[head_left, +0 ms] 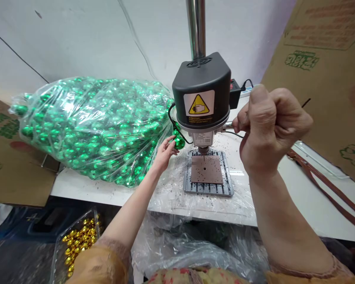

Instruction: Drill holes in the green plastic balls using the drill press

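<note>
My left hand is at the right end of a clear plastic bag full of shiny green faceted balls. Its fingers are apart and reach to a green ball at the bag's mouth; I cannot tell how firmly they touch it. My right hand is closed in a fist around the feed handle of a small bench drill press. Below the drill chuck, a brown square plate with a dark hole lies on the slotted metal base.
Dark shavings and plastic film cover part of the white table. Cardboard boxes stand at both sides. A brown strap lies at right. Below left, a clear tray holds gold balls.
</note>
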Demonstrator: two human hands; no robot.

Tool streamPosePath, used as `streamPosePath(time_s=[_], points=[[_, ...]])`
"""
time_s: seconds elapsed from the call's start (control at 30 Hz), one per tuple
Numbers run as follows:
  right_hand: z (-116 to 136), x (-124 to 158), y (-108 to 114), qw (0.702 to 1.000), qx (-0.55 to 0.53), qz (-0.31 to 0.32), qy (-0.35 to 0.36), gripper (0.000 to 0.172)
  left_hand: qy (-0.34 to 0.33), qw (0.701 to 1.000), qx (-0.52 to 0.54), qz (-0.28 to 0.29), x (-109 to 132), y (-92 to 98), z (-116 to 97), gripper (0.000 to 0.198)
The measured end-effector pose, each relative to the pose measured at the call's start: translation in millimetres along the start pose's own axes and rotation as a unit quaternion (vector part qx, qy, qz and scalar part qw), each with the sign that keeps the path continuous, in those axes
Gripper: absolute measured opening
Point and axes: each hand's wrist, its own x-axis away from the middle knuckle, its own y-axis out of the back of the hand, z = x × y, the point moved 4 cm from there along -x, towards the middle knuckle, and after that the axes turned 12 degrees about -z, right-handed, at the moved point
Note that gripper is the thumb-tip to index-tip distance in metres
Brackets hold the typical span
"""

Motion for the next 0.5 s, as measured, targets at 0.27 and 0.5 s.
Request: streamPosePath(time_s=[0.27, 0.5], points=[[-1, 0, 0, 1.0, -0.009, -0.004, 0.02, 0.052, -0.256, 0.91, -0.184, -0.269, 95, 18.6, -23, 0.008], [-4, -2, -3, 0.999, -0.036, -0.014, 0.023, 0.054, -0.568, 0.745, -0.197, 0.289, 247, -94.2, -12, 0.017]])
